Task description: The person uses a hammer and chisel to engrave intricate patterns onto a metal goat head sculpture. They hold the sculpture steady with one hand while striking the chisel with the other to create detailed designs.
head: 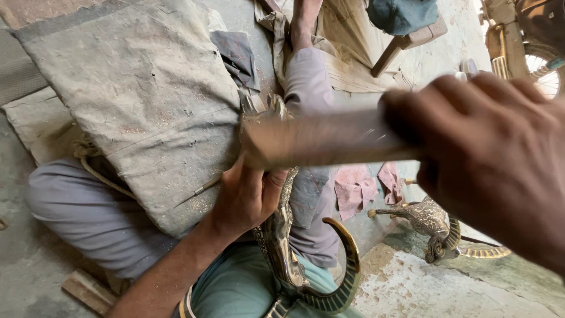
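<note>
My left hand (244,197) grips a brass figure (282,247) with a long curved, striped tail that rests on my lap. My right hand (494,153) is close to the camera and closed around a long flat tool (318,138), blurred, like a file. The tool lies across the upper part of the brass figure, just above my left hand. The top of the figure is partly hidden behind the tool.
A dusty grey cloth pad (135,94) covers my left knee, with a thin metal pin (197,191) lying on it. A second brass figure (432,227) lies on the floor at right. Pink rags (356,188), a wooden stool leg (394,50) and a wheel (544,73) are beyond.
</note>
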